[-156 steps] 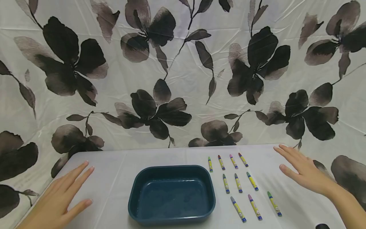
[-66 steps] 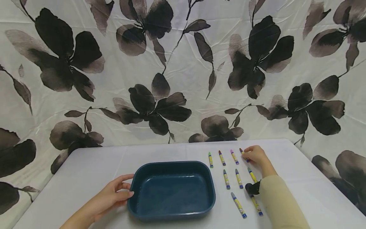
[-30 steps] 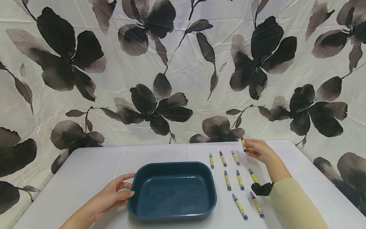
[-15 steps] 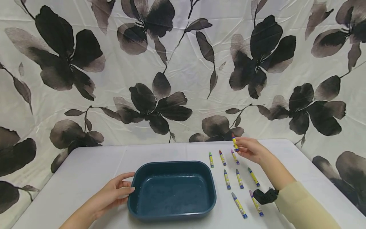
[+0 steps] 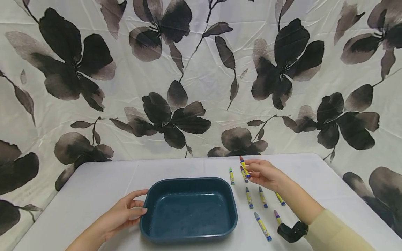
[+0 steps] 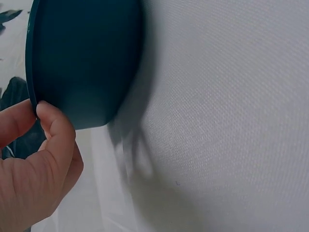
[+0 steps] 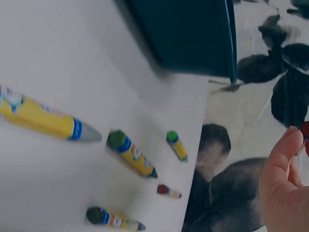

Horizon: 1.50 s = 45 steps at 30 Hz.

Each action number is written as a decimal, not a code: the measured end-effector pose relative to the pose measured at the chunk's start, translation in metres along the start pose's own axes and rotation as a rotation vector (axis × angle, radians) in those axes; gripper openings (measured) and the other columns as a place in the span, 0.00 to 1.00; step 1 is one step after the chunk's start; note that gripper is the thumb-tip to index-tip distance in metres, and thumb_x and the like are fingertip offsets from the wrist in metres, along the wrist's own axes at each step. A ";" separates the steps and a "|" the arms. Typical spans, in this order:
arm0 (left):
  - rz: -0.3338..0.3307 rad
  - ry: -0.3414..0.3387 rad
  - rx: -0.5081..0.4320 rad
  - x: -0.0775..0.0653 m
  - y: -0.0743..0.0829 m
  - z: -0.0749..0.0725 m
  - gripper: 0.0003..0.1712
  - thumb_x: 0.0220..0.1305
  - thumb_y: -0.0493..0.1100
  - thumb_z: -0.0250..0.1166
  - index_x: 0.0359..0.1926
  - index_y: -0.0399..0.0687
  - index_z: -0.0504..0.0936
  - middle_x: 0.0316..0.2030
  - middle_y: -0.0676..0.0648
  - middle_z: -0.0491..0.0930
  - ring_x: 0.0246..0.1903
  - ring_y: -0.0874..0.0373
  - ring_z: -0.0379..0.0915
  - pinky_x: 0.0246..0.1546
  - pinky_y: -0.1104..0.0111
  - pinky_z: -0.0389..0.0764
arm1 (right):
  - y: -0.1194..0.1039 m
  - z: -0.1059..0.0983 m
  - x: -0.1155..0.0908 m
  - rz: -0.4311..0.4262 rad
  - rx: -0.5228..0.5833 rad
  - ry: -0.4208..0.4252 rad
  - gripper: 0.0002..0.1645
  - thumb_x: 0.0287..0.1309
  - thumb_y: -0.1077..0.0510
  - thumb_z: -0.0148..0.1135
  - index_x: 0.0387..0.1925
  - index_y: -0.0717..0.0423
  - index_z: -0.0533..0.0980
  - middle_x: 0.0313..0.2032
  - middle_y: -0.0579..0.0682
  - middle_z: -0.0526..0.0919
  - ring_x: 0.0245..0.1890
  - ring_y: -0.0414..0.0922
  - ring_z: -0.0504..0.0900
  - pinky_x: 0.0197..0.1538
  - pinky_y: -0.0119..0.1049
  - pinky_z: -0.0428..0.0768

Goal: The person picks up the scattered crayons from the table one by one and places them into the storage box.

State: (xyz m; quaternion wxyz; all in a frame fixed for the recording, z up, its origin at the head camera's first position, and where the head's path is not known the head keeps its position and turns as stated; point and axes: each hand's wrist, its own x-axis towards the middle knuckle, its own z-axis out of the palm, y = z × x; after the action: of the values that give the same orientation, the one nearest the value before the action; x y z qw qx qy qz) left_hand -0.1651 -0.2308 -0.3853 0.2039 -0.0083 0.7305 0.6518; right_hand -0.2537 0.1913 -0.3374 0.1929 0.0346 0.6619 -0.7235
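Pinching the left rim of the blue tray (image 5: 188, 216): left hand (image 5: 120, 213), thumb and fingers either side. Right hand (image 5: 264, 175) grips a red-tipped crayon (image 5: 244, 166), tilted, raised above the tabletop (image 5: 97, 188) beyond the tray's far-right corner. Other crayons, including a grey one (image 5: 262, 226), lie right of the tray.

Bare table (image 5: 188, 169) is stretching behind the tray (image 5: 191, 218), with the curtain (image 5: 220, 87) rising beyond. A green crayon (image 5: 232, 177) is lying between the right hand (image 5: 265, 175) and the tray, whose hollow is gaping upward. More crayons (image 5: 263, 227) are leaving only narrow gaps on the right; the left hand (image 5: 122, 212) is blocking the left rim.
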 end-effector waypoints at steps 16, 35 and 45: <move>-0.020 0.004 -0.020 0.000 0.005 0.003 0.43 0.59 0.32 0.62 0.69 0.37 0.47 0.33 0.49 0.70 0.28 0.59 0.69 0.28 0.71 0.74 | 0.024 0.041 -0.013 0.015 0.036 -0.006 0.24 0.60 0.64 0.55 0.57 0.70 0.66 0.34 0.52 0.75 0.25 0.38 0.75 0.31 0.25 0.77; -0.040 0.005 -0.050 0.002 0.005 0.003 0.44 0.59 0.32 0.62 0.69 0.37 0.46 0.38 0.46 0.71 0.30 0.59 0.70 0.27 0.73 0.74 | 0.042 0.089 -0.011 0.046 0.010 -0.164 0.18 0.57 0.66 0.56 0.50 0.67 0.71 0.29 0.49 0.72 0.21 0.36 0.69 0.29 0.25 0.76; -0.045 -0.010 -0.086 0.002 0.006 0.002 0.44 0.59 0.32 0.61 0.69 0.38 0.45 0.36 0.47 0.70 0.29 0.60 0.69 0.27 0.74 0.74 | 0.052 0.108 -0.005 0.045 -0.009 -0.204 0.19 0.56 0.66 0.56 0.50 0.67 0.71 0.26 0.48 0.74 0.20 0.36 0.70 0.28 0.25 0.76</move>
State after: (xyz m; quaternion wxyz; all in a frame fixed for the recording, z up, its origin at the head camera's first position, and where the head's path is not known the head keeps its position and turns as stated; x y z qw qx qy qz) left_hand -0.1677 -0.2270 -0.3808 0.2215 -0.0303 0.7004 0.6779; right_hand -0.2103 0.0850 -0.3720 0.2757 -0.0254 0.6411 -0.7157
